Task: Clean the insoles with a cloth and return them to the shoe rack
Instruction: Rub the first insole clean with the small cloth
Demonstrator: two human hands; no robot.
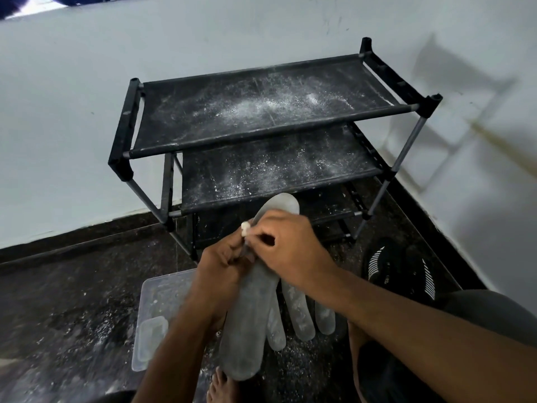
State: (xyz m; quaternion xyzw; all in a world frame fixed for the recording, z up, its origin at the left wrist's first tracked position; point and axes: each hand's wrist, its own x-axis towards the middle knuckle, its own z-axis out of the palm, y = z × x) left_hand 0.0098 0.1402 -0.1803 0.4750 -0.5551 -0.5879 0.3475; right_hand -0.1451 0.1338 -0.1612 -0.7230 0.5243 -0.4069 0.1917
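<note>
- A long grey foam insole [250,315] is held lengthwise above the dark speckled floor [72,301], gripped at its left edge by the left hand [220,263].
- A small white wad of cloth [245,228] is pinched in the curled fingers of the right hand [290,245] and pressed to the insole.
- Three more grey insoles [299,312] are laid on the floor beneath.
- A black, dust-speckled shoe rack [261,135] is set just beyond, against the pale wall.

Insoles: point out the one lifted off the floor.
The long grey insole held in both hands; the other three insoles lie flat on the floor beneath.
</note>
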